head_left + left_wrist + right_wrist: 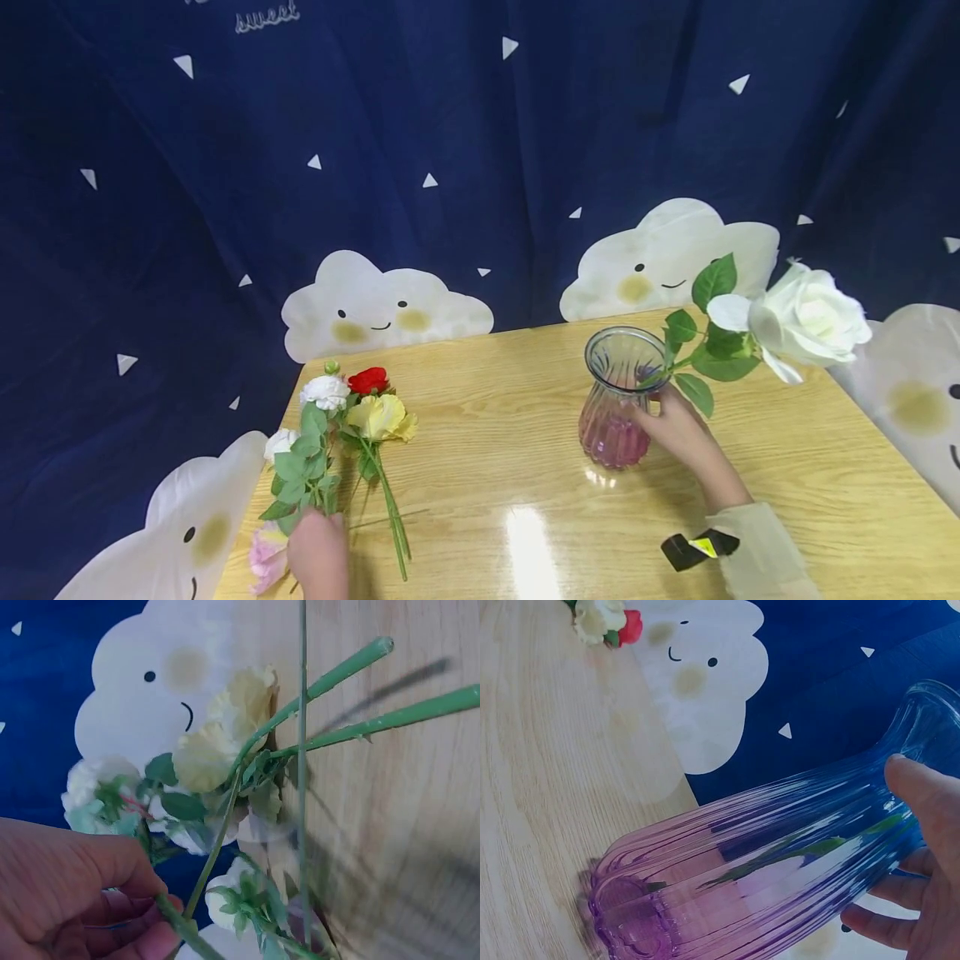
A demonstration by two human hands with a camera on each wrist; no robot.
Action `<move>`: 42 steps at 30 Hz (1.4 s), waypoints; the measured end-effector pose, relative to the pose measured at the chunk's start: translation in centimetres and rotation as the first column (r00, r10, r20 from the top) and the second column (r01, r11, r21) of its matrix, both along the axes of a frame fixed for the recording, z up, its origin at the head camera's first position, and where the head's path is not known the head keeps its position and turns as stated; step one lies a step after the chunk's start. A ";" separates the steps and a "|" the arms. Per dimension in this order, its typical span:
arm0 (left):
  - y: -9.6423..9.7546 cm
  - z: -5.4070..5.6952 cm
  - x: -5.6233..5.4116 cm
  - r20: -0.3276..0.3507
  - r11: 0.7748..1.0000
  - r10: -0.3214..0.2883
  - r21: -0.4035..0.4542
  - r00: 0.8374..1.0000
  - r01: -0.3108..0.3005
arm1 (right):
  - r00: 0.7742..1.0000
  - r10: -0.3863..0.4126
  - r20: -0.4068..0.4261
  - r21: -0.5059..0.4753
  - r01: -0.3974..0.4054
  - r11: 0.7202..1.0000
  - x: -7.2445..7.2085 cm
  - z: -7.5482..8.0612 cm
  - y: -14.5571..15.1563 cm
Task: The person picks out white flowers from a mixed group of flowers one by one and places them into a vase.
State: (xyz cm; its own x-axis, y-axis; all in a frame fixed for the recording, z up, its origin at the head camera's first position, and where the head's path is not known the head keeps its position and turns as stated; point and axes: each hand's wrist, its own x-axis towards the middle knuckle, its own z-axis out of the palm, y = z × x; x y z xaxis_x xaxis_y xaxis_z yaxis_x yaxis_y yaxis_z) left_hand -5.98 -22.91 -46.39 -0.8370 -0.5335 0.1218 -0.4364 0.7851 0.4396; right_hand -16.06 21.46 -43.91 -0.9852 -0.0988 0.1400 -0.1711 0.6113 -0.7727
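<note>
My right hand (677, 429) grips a ribbed glass vase (611, 421), bluish at the rim and pink-purple at the base, by its neck. A large white rose (816, 318) leans out over the rim to the right, its stem visible through the glass in the right wrist view. At the left, my left hand (318, 554) pinches a green stem (184, 930) between thumb and fingers. That stem runs toward white flowers (101, 787) and leaves. Beside it lie a yellow flower (380, 417) and a red flower (368, 381). A pink flower (267, 557) is left of the left hand.
The wooden table (480, 433) stands against a dark blue curtain (420, 100) with white triangles and smiling clouds. Loose stems (395, 517) lie just right of the left hand. A black and yellow object (700, 547) is beside the right sleeve.
</note>
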 end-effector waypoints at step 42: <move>4.0 -0.2 -4.3 -0.099 0.936 -0.346 -0.109 0.933 0.336 | 1.000 0.006 0.014 -0.003 -0.006 1.000 -0.1 0.0 0.0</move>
